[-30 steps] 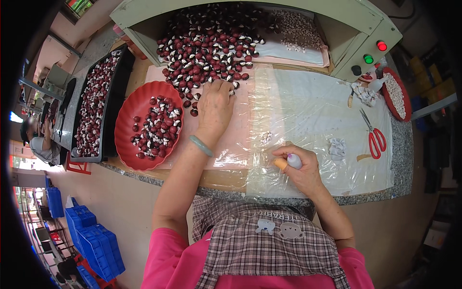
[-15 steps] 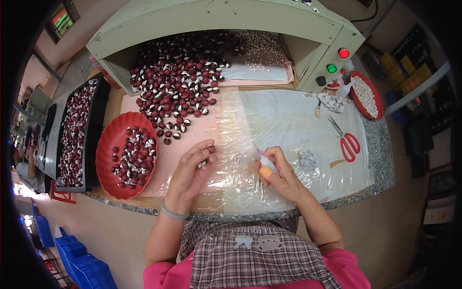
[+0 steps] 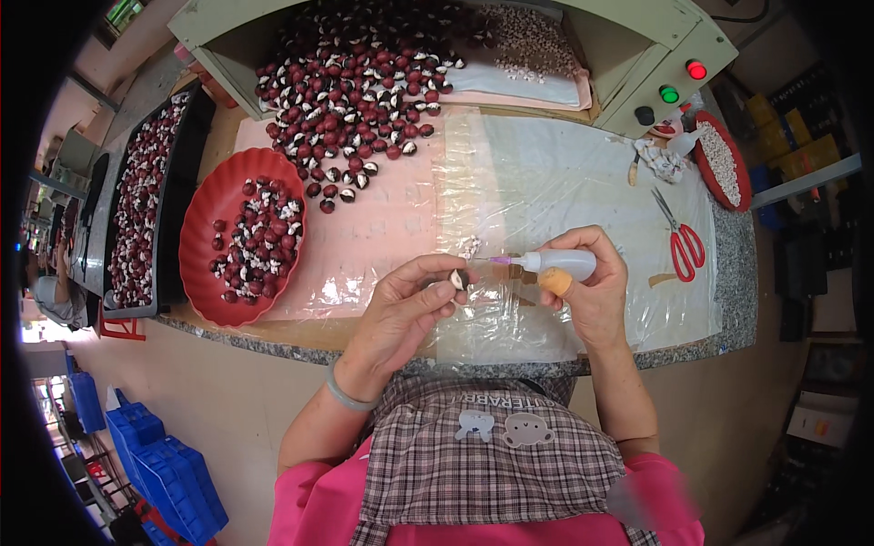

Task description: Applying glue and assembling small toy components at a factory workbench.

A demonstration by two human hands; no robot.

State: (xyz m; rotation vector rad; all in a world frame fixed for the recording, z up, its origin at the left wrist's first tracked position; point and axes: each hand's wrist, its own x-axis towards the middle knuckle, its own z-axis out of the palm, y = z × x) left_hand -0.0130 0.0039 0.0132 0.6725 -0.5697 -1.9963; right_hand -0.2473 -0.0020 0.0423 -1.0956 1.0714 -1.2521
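Observation:
Pinched between thumb and fingers of my left hand (image 3: 401, 314) is a small round dark red and black piece (image 3: 458, 280) with a white part turned up. My right hand (image 3: 601, 282) grips a translucent squeeze bottle (image 3: 575, 263) with a purple needle tip (image 3: 501, 260). The bottle lies nearly level, and its thin needle points left, just above the piece; whether it touches cannot be seen. An orange cover (image 3: 554, 281) wraps a digit of my right hand. Beyond the needle, several tiny white bits (image 3: 471, 245) lie on the clear plastic sheet (image 3: 510, 182).
A red scalloped bowl (image 3: 196, 264) and a black tray (image 3: 167, 264) of similar pieces stand left. Loose pieces (image 3: 364, 118) spill from a green metal cabinet (image 3: 628, 55). Scissors (image 3: 683, 246), crumpled tissue (image 3: 663, 162) and a red dish (image 3: 742, 182) of white bits are right.
My hands have come closer together. The bottle has swung from slanting up to nearly level, its needle toward the piece. The piece now shows its white part instead of its red side. The view has shifted.

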